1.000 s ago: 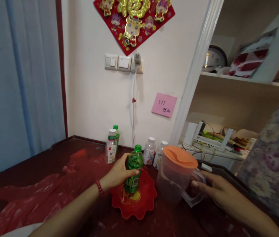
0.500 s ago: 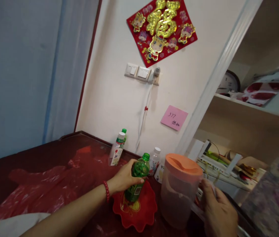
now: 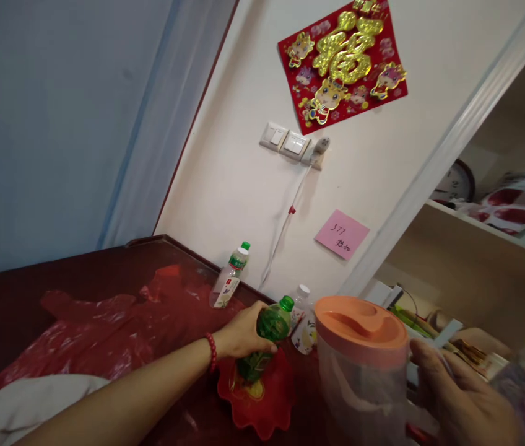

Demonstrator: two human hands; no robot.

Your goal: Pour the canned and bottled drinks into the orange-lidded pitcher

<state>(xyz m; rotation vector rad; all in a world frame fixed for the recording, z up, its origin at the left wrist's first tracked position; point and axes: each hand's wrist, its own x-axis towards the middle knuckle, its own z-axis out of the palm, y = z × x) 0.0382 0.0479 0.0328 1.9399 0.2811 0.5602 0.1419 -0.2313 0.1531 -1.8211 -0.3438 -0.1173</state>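
Head view, left hand wrapped around green bottle, right hand gripping pitcher handle

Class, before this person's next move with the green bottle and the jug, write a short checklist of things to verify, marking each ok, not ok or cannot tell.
1. Left hand has a full grip on the green bottle: ok.
2. Bottle cap on: ok.
3. Bottle base over the red dish: ok.
4. Right hand at the handle side of the jug; firm grip: cannot tell.
5. Orange lid seated on the jug: ok.
6. Jug's fill level: cannot tell.
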